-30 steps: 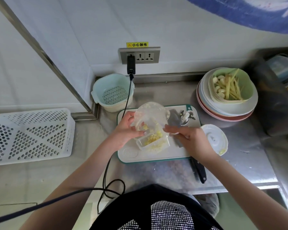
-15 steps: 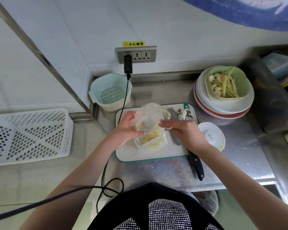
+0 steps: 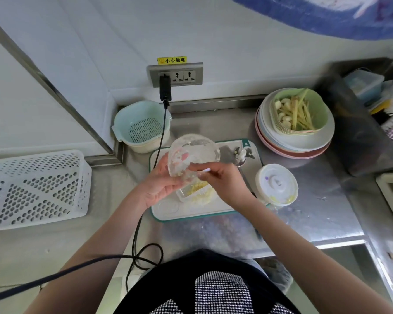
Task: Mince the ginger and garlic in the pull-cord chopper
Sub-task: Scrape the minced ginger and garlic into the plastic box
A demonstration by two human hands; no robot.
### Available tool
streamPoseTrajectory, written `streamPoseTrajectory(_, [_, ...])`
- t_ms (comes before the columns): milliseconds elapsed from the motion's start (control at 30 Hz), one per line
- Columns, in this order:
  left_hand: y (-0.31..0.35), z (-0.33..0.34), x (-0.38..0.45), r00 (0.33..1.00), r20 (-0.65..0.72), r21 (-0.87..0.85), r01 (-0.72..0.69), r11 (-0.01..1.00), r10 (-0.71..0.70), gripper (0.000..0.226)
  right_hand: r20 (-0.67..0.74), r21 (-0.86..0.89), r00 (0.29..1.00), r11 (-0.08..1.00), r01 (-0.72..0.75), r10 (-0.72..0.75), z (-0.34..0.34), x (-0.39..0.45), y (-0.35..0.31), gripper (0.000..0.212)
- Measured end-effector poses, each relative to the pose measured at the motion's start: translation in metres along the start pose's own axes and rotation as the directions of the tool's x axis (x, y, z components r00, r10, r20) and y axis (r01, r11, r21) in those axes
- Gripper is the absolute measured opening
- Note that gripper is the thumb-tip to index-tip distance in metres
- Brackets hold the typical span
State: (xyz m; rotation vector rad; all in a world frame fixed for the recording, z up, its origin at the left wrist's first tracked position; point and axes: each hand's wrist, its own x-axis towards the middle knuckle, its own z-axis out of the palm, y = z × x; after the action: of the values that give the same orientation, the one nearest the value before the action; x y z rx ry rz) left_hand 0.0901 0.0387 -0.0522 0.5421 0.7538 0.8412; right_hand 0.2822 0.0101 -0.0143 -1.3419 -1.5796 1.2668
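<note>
My left hand [image 3: 159, 186] grips the clear chopper bowl [image 3: 193, 152] and holds it tilted over a small clear container [image 3: 197, 193] that holds yellow minced ginger and garlic. At the bowl's mouth my right hand [image 3: 225, 182] pinches a thin white utensil [image 3: 205, 170]. Bits of mince cling to the inside of the bowl. The container stands on the white cutting board [image 3: 191, 211]. To the right lies the white pull-cord lid [image 3: 276, 184]. The blade unit [image 3: 242, 154] rests on the board's far right corner.
A green bowl [image 3: 322, 105] of garlic cloves and ginger strips tops a stack of plates [image 3: 304, 143] at the back right. A pale colander [image 3: 141, 128] stands behind the board and a white perforated basket [image 3: 36, 189] to the left. A black cable [image 3: 136, 234] crosses the counter's front edge.
The left hand has lifted and tipped the chopper bowl further over the container. The right hand has moved from the bowl's rim to its mouth, the white utensil now showing.
</note>
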Motion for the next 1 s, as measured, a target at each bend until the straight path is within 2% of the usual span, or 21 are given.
streamPoseTrajectory(133, [0.001, -0.005, 0.001, 1.0, -0.002, -0.112, -0.029, 0.993, 0.029, 0.107, 0.061, -0.021, 0.996, 0.998, -0.065, 0.066, -0.009, -0.008, 0.012, 0.025])
streamPoseTrajectory(300, [0.001, -0.011, 0.005, 1.0, -0.024, -0.119, 0.01, 0.993, -0.013, 0.104, 0.103, -0.021, 0.99, 0.995, -0.097, 0.098, -0.042, -0.011, 0.008, 0.021])
streamPoseTrajectory(400, [0.003, -0.005, 0.006, 0.999, -0.038, -0.112, 0.025, 0.993, -0.029, 0.104, 0.017, -0.013, 1.0, 1.0, -0.022, 0.022, -0.047, 0.003, 0.0, 0.035])
streamPoseTrajectory(467, [0.006, -0.001, 0.006, 0.997, -0.051, -0.082, 0.051, 0.995, -0.055, 0.109, -0.02, -0.118, 0.996, 0.99, 0.083, -0.086, -0.043, 0.017, -0.008, 0.031])
streamPoseTrajectory(567, [0.008, 0.002, 0.004, 0.995, -0.049, -0.015, 0.09, 0.996, -0.091, 0.114, 0.054, -0.31, 0.967, 0.916, 0.255, -0.251, -0.037, 0.034, -0.021, 0.027])
streamPoseTrajectory(633, [0.009, 0.001, 0.004, 0.994, -0.029, -0.006, 0.106, 0.994, -0.106, 0.112, 0.124, -0.377, 0.957, 0.88, 0.289, -0.262, -0.032, 0.038, -0.02, 0.026])
streamPoseTrajectory(767, [0.008, -0.003, 0.007, 0.994, -0.014, -0.085, 0.108, 0.99, -0.11, 0.109, 0.222, -0.375, 0.966, 0.903, 0.209, -0.132, -0.02, 0.028, -0.004, 0.023])
streamPoseTrajectory(833, [0.006, -0.004, 0.009, 0.993, 0.003, -0.121, 0.117, 0.986, -0.117, 0.104, 0.12, -0.326, 0.987, 0.935, 0.141, -0.107, -0.021, 0.026, -0.003, 0.02])
streamPoseTrajectory(933, [0.005, -0.004, 0.01, 0.992, 0.028, -0.188, 0.128, 0.974, -0.125, 0.084, -0.166, -0.2, 0.978, 0.975, 0.092, -0.127, -0.02, 0.031, -0.013, 0.024])
streamPoseTrajectory(967, [0.005, -0.003, 0.01, 0.992, 0.032, -0.193, 0.125, 0.973, -0.121, 0.074, -0.17, -0.202, 0.976, 0.975, 0.098, -0.133, -0.018, 0.032, -0.017, 0.023])
streamPoseTrajectory(1000, [0.005, -0.002, 0.01, 0.992, 0.034, -0.191, 0.123, 0.974, -0.119, 0.066, -0.105, -0.251, 0.985, 0.962, 0.108, -0.138, -0.015, 0.033, -0.02, 0.022])
